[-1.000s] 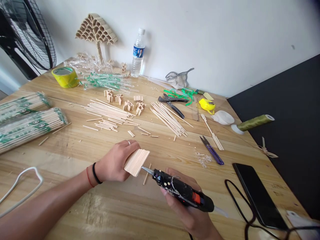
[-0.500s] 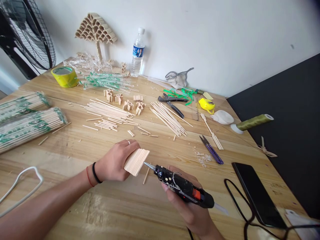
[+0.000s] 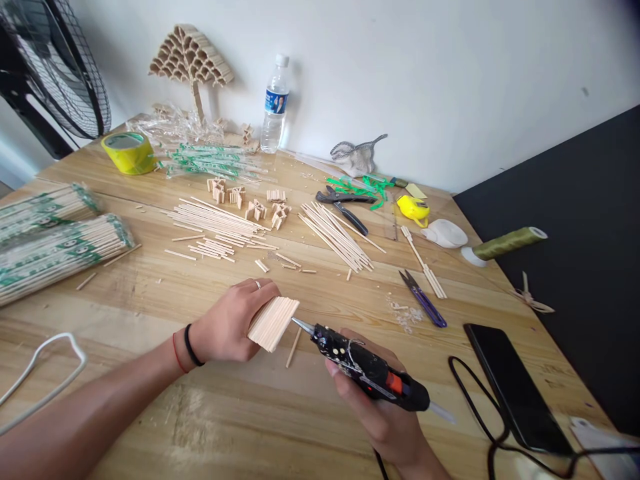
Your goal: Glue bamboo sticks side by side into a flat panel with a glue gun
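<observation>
My left hand [image 3: 235, 320] is closed around a small panel of short wooden sticks [image 3: 275, 323] laid side by side, its striped face turned up toward me. In my right hand [image 3: 375, 407] is a black hot glue gun [image 3: 367, 367] with an orange part and a clear glue stick poking out of its rear. The gun's metal nozzle points at the panel's right edge, very close to it; whether they touch I cannot tell. Below the nozzle a single loose stick [image 3: 294, 348] lies on the wooden table [image 3: 225, 427].
Loose sticks [image 3: 215, 223], small stick pieces [image 3: 257, 211] and another stick pile [image 3: 337, 238] lie beyond my hands. Thread snips [image 3: 423, 299], pliers [image 3: 345, 203] and a phone [image 3: 515, 387] with a black cable are on the right. Wrapped stick bundles [image 3: 60, 257] lie left; a water bottle [image 3: 275, 107] stands behind.
The glue gun's nozzle has shifted slightly up and to the right along the panel's edge. My left hand and the panel have stayed in place.
</observation>
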A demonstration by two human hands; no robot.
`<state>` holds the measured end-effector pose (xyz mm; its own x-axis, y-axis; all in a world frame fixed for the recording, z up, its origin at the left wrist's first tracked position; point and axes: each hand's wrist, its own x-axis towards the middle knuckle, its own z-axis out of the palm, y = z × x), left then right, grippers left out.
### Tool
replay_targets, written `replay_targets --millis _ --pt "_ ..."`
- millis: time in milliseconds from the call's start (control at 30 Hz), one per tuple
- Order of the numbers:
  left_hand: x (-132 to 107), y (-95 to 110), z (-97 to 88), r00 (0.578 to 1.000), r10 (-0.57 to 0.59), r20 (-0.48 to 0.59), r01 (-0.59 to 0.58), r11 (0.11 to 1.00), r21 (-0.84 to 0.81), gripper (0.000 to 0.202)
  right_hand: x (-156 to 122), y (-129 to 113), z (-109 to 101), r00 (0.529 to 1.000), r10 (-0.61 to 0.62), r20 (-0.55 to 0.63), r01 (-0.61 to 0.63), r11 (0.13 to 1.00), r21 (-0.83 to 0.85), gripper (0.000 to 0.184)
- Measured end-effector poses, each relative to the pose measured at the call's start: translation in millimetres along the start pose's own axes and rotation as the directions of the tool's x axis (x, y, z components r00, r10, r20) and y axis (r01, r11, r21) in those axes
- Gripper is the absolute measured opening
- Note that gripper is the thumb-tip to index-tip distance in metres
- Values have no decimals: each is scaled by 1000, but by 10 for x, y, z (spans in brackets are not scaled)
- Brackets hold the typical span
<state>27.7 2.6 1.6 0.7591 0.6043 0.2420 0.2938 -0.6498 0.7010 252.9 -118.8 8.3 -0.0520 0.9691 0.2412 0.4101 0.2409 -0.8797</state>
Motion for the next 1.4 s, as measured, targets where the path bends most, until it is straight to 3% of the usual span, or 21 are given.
replay_targets --millis 767,967,1400 --pt "-8 -28 7 1000 -3 14 3 1000 2 33 1 49 -12 998 61 -27 -61 998 15 24" --pt "-4 -11 -6 1000 -13 22 13 1000 7 35 -7 -5 22 984 155 -92 -153 988 33 33" --pt "-2 -10 -13 999 -23 35 24 1000 -8 36 9 -27 47 974 197 -107 -190 979 77 35"
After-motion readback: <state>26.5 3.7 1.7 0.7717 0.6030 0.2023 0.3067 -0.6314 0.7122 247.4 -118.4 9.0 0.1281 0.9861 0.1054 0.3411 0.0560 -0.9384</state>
